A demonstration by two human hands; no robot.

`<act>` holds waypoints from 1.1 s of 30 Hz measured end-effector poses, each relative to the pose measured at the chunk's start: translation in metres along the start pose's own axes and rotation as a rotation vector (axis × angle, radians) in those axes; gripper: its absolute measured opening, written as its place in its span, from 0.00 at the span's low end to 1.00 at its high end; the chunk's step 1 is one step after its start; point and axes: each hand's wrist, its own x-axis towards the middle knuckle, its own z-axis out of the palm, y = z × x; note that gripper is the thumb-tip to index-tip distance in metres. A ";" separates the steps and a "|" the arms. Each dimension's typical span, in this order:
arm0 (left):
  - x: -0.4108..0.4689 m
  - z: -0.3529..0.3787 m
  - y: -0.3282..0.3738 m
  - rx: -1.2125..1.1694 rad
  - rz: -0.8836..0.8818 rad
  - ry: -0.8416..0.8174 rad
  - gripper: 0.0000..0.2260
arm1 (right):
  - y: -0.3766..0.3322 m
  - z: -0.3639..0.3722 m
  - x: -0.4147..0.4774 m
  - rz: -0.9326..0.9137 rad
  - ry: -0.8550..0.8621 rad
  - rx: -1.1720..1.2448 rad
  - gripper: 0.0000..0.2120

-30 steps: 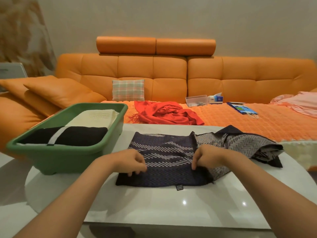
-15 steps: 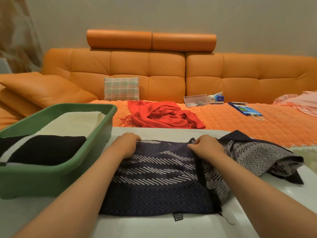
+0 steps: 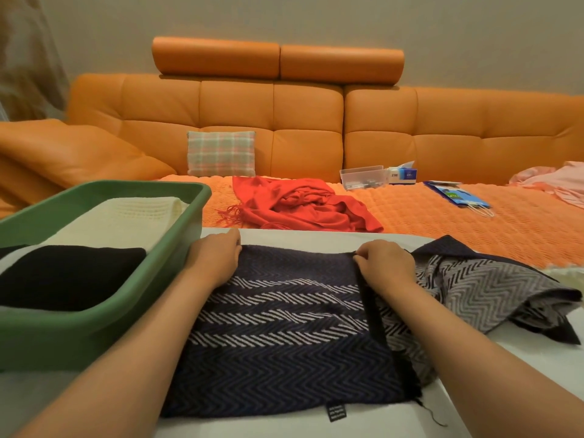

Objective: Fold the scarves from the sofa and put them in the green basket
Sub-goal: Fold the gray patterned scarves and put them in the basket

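The fingers of the right hand [image 3: 387,263] pinch the far edge of the dark blue scarf [image 3: 284,358]. The fingers of the left hand [image 3: 218,260] curl tight on its far left corner. Both arms reach forward over the scarf, which lies on the white table [image 3: 300,423]. Just beside it, the green basket [image 3: 94,327] holds a folded black scarf [image 3: 69,276] and a cream scarf [image 3: 126,219]. A red scarf [image 3: 303,207] lies on the sofa [image 3: 237,109]

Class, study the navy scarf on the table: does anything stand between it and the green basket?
Nothing visible does. The green basket sits beside the navy scarf, holding a cream scarf and a black scarf.
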 end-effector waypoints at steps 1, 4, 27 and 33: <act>0.001 -0.001 0.001 -0.011 -0.009 0.024 0.04 | -0.001 0.000 0.001 -0.004 0.059 0.024 0.10; 0.003 -0.003 0.008 0.001 -0.084 0.025 0.05 | -0.010 0.001 0.009 0.005 0.181 0.124 0.10; -0.015 -0.014 0.064 0.158 0.085 -0.277 0.25 | -0.004 -0.028 -0.023 -0.192 -0.268 0.363 0.21; -0.051 -0.046 0.177 -0.305 0.492 -0.225 0.14 | 0.084 -0.069 -0.053 -0.083 -0.095 0.048 0.12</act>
